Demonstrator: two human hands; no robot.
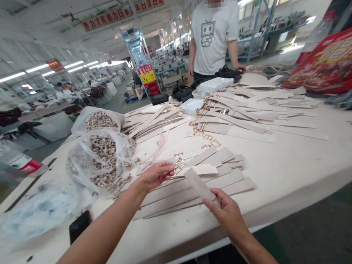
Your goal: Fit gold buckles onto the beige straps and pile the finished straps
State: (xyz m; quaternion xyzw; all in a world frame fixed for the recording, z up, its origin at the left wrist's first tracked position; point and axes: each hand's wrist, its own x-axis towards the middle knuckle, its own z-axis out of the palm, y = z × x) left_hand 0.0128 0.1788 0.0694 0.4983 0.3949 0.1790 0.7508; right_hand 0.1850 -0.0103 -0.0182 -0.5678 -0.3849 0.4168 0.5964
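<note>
Two bare forearms reach in from the bottom edge over a white counter [294,169]. Nearest the camera, the right hand [226,211] pinches the near end of a pale grey strap [199,184] between thumb and fingers; the strap angles up and away, its far end lifted over a flat stack of similar straps [201,190] lying on the counter just ahead. Further out, the left hand [155,174] pinches a small gold buckle [179,164] at its fingertips, holding it just beside the strap's far end — whether the two touch is not clear.

To the left of that hand sit two clear plastic bags of metal rings [102,157], with some rings spilled onto the counter by the nearer one. A dark phone [79,225] lies near the counter's front edge, beside a crumpled bluish plastic bag [39,213]. Past the stack, a few loose buckles [208,139] lie scattered, and beyond them long straps fan out in a wide heap [256,110]. A red printed bag [333,63] rests at the far right. Across the counter stands another person in a white T-shirt [212,34], one hand on a pile of black items [228,73].
</note>
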